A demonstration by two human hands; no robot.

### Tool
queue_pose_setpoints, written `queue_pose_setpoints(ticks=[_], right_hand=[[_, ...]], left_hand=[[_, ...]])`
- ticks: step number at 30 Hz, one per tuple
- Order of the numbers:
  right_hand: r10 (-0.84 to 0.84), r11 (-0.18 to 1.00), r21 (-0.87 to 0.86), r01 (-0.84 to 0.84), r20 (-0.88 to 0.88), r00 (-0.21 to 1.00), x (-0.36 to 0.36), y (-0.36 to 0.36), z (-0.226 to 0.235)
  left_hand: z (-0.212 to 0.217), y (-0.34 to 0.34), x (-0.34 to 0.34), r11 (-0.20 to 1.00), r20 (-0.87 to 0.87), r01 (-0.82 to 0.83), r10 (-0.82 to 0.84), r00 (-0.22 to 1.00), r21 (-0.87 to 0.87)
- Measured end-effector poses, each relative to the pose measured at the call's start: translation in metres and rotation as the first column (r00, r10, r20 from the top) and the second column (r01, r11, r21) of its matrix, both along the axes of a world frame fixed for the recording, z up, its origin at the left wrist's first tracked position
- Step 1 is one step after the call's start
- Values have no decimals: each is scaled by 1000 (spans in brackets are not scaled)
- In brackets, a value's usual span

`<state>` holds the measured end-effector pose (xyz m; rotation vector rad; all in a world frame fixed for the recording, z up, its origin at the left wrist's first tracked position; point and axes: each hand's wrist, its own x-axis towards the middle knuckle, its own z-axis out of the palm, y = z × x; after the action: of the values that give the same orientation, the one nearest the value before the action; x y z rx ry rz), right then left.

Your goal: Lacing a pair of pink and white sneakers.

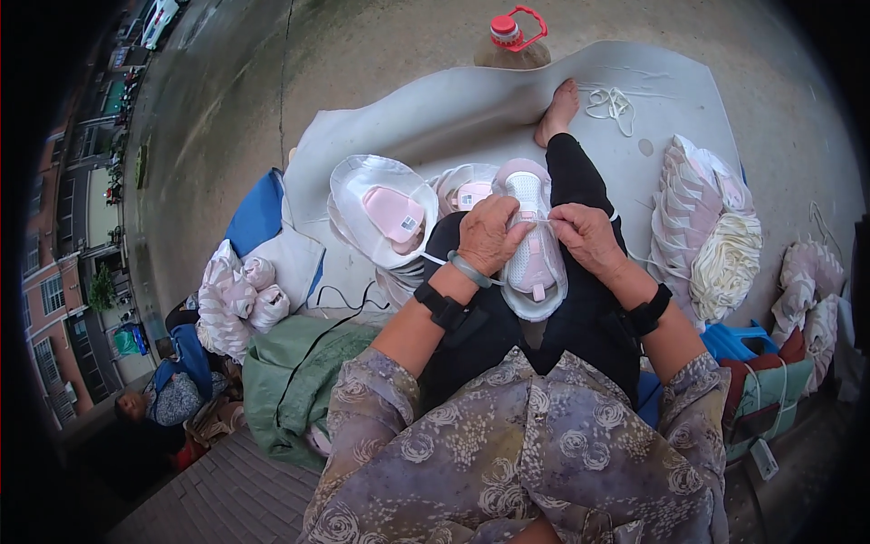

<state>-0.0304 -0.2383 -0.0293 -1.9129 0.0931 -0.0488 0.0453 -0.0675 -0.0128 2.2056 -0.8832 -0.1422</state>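
A pink and white shoe upper (535,263) rests lengthwise on my lap, its toe pointing away from me. Over its tongue, a thin white shoelace (541,219) stretches between my two hands. My left hand (489,236) lies against the upper's left edge, thumb and fingers closed on the lace. At the right edge, my right hand (587,239) pinches the lace between thumb and forefinger. Part of the lacing is hidden under my fingers. Just left of my left hand sits a stack of similar uppers (385,201), with another upper (469,186) beside it.
A grey-white sheet (390,131) covers the ground ahead, with a loose white lace (613,107) on it. Bundled uppers (680,208) and a lace bundle (727,265) lie right. A red-capped jug (513,50) stands beyond. Left are a green sack (294,372) and another person (181,390).
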Motion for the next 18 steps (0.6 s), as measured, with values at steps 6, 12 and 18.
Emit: queue_pose_setpoints(ticks=[6, 12, 18], right_hand=[[-83, 993, -81, 85, 32, 996, -1, 1, -9], [-107, 994, -11, 106, -28, 994, 1, 2, -12], [-138, 990, -33, 137, -48, 989, 4, 5, -13]], left_hand=[[-5, -3, 6, 998, -34, 50, -49, 998, 31], [-9, -5, 4, 995, -4, 28, -28, 1000, 92], [-21, -8, 5, 998, -48, -46, 47, 998, 35]])
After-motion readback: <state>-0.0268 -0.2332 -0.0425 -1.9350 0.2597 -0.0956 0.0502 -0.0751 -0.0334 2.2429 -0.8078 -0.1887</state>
